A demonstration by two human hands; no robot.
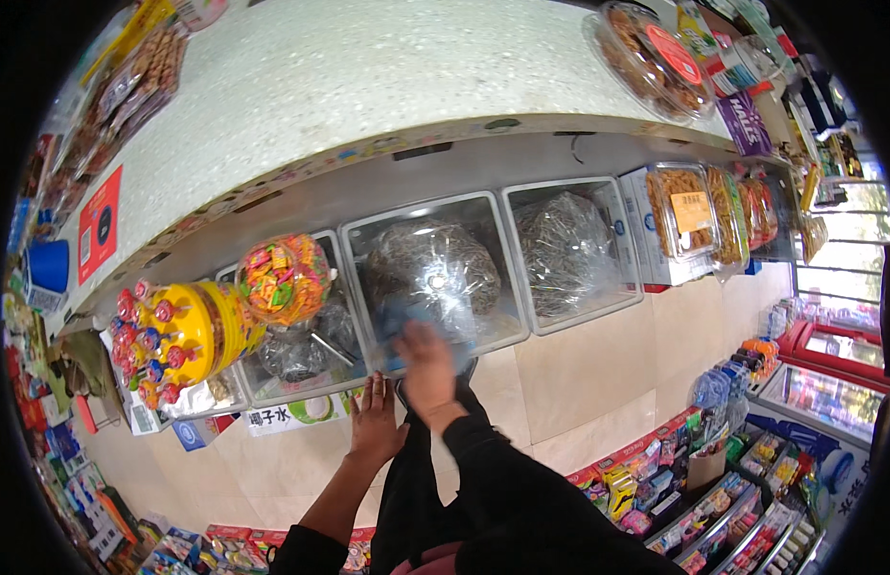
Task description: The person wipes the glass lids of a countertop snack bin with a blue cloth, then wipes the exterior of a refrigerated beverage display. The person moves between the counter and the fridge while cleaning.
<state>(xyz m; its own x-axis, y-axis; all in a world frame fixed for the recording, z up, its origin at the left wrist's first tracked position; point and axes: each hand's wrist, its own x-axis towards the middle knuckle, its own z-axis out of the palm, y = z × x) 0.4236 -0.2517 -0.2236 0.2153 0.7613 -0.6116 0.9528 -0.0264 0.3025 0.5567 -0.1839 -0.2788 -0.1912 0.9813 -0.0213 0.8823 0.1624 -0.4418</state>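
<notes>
My right hand (pixel 424 359), blurred, presses a bluish cloth (pixel 401 323) onto the front part of the middle clear-lidded bin (pixel 514 287). Inside this bin lies a clear plastic bag of dried, stringy goods (pixel 434 266). Fingers spread, my left hand (pixel 376 424) rests its fingertips at the front edge between the middle bin and the left bin (pixel 301 394), holding nothing. A metal rod-like handle (pixel 333 349) lies on the left bin. The right bin (pixel 635 266) holds another bag of similar dried goods (pixel 565 251).
A round jar of wrapped candies (pixel 285 279) and a yellow lollipop stand (pixel 200 323) stand at the left. Clear food boxes (pixel 680 215) sit right of the bins. Behind runs a speckled counter (pixel 387 79). Snack shelves (pixel 725 517) stand at the lower right.
</notes>
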